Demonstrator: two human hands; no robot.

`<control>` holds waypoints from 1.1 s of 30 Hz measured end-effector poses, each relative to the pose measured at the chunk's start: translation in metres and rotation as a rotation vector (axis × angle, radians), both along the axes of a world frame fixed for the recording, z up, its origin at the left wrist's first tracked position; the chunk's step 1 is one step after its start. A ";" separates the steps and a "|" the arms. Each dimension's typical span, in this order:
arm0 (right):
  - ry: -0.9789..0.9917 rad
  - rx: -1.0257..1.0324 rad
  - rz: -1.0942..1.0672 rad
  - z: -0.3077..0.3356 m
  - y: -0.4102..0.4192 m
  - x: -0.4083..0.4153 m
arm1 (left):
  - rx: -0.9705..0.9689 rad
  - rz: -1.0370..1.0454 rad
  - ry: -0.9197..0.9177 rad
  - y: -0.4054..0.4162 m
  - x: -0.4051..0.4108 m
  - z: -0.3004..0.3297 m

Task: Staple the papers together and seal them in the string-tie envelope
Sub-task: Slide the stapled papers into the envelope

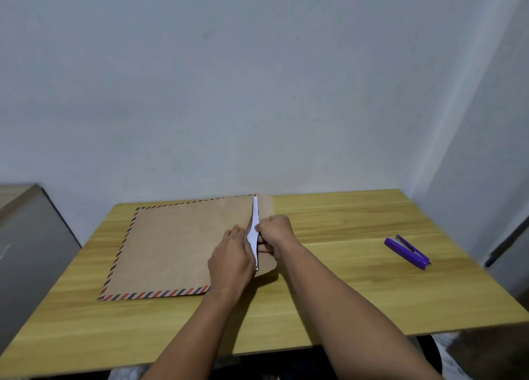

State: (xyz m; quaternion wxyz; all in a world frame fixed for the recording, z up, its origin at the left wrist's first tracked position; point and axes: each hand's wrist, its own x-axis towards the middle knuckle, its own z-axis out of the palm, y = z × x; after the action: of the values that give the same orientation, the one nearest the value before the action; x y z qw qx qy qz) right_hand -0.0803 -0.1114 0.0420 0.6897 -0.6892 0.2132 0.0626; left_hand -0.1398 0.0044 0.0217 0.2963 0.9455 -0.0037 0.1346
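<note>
Papers almost all the way into the envelope, we're at its mouth now.

Our left hand (230,261) lies fingers-out on the brown airmail-striped envelope (171,248) on the wooden table (343,293); our right hand (274,232) pinches the white papers (253,230) sticking out by the flap (267,208). Purple stapler (408,252) sits well off right.

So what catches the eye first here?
Two hands meet at the open mouth of a big brown envelope with striped edges, on a wooden table. The left hand and right hand work white papers in. A purple stapler lies apart, far right.
</note>
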 end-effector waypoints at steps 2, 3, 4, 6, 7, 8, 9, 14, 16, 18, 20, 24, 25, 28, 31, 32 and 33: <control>0.007 -0.040 0.051 -0.001 -0.002 -0.002 | 0.010 -0.009 0.040 0.002 -0.001 -0.005; 0.015 -0.075 0.074 -0.002 -0.003 -0.002 | 0.016 -0.015 0.066 0.004 -0.003 -0.007; 0.020 -0.119 0.097 -0.005 -0.005 -0.002 | 0.016 -0.024 0.087 0.005 -0.004 -0.008; 0.022 -0.207 0.137 -0.008 -0.010 -0.004 | -0.031 -0.023 0.081 0.011 -0.007 -0.007; 0.030 -0.239 0.164 -0.009 -0.013 -0.005 | -0.056 -0.015 0.056 0.015 -0.007 -0.005; 0.043 -0.265 0.201 -0.010 -0.016 -0.007 | -0.066 -0.013 0.032 0.021 -0.005 -0.005; 0.058 -0.289 0.240 -0.011 -0.020 -0.008 | -0.056 -0.009 0.018 0.027 -0.002 -0.006; 0.089 -0.385 0.313 -0.017 -0.036 -0.013 | 0.187 -0.140 0.019 0.066 0.021 -0.022; 0.075 -0.399 0.296 -0.020 -0.038 -0.012 | 0.262 -0.215 0.008 0.073 0.021 -0.024; 0.048 -0.382 0.265 -0.022 -0.039 -0.010 | 0.269 -0.217 -0.060 0.069 0.013 -0.022; 0.017 -0.332 0.217 -0.023 -0.037 -0.009 | 0.238 -0.176 -0.087 0.055 0.003 -0.016; 0.003 -0.166 0.130 -0.013 -0.032 -0.013 | 0.034 -0.042 0.126 0.017 -0.002 0.001; 0.003 -0.143 0.113 -0.008 -0.031 -0.016 | -0.023 -0.013 0.166 0.010 -0.002 0.005; -0.010 -0.111 0.060 -0.002 -0.028 -0.017 | -0.085 -0.014 0.248 -0.001 0.004 0.013; -0.053 -0.133 0.014 0.001 -0.022 -0.018 | -0.128 -0.062 0.309 -0.005 0.010 0.021; -0.069 -0.142 -0.001 0.001 -0.020 -0.018 | -0.125 -0.085 0.304 -0.007 0.011 0.024; -0.088 -0.165 -0.018 0.003 -0.020 -0.018 | -0.110 -0.107 0.287 -0.008 0.012 0.025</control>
State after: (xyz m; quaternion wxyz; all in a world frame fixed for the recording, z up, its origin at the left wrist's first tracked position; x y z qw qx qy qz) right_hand -0.0984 -0.1310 0.0446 0.6397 -0.7439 0.1932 0.0082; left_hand -0.1279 -0.0040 0.0465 0.3520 0.9358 -0.0041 -0.0179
